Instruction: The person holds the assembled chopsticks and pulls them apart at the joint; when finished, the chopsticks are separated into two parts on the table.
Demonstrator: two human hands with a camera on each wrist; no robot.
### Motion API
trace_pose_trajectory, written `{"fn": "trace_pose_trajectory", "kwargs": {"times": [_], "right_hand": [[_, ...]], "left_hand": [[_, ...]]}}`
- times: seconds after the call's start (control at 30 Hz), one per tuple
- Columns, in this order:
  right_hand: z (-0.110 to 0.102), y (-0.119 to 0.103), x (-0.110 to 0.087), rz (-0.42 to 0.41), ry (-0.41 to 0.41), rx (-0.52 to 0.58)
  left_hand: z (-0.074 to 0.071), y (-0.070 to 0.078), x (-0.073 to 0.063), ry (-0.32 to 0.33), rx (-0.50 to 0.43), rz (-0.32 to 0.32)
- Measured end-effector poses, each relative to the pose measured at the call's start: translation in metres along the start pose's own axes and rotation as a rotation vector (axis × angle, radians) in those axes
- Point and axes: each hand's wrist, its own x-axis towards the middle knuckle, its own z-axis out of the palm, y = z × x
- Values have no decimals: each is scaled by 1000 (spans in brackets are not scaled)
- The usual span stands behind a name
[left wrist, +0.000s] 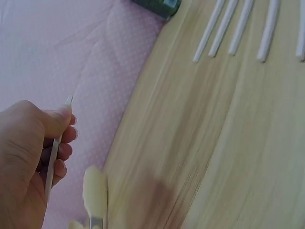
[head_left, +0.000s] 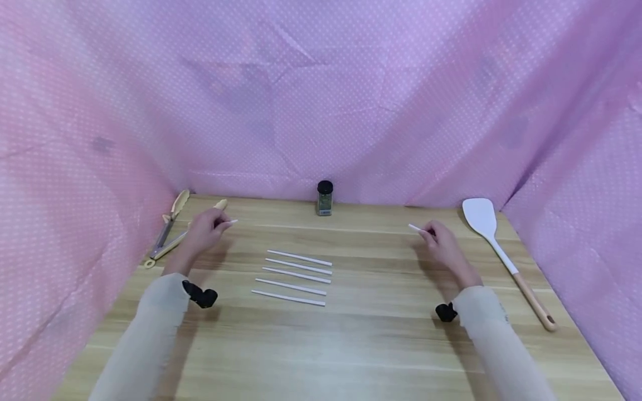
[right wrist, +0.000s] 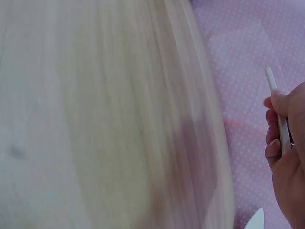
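Over the back left of the table, my left hand (head_left: 202,231) pinches a slim white stick (left wrist: 51,167) between thumb and fingers. Its tip sticks out past the thumb, and the rest runs back along the palm. On the right, my right hand (head_left: 442,245) holds a similar white stick (right wrist: 270,78) the same way, its far end partly hidden by the hand. Between the hands, several more white sticks (head_left: 296,266) lie side by side on the wooden table (head_left: 301,356), roughly parallel and slightly slanted.
Tongs (head_left: 164,233) with cream tips lie spread at the left, partly behind my left hand. A small black-capped spice jar (head_left: 325,199) stands upright at the back. A white spatula (head_left: 480,217) with a wooden handle lies at the right. Pink dotted cloth (head_left: 321,111) encloses the table.
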Motion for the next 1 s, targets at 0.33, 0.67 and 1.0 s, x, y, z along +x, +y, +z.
{"fn": "trace_pose_trajectory", "kwargs": {"times": [0.33, 0.67, 1.0], "right_hand": [[3, 8, 1, 18, -21, -3], [16, 5, 5, 54, -94, 41], [39, -3, 22, 136, -170, 165]], "left_hand": [[50, 50, 33, -156, -50, 60], [112, 95, 62, -296, -46, 114], [160, 126, 81, -334, 24, 108]]}}
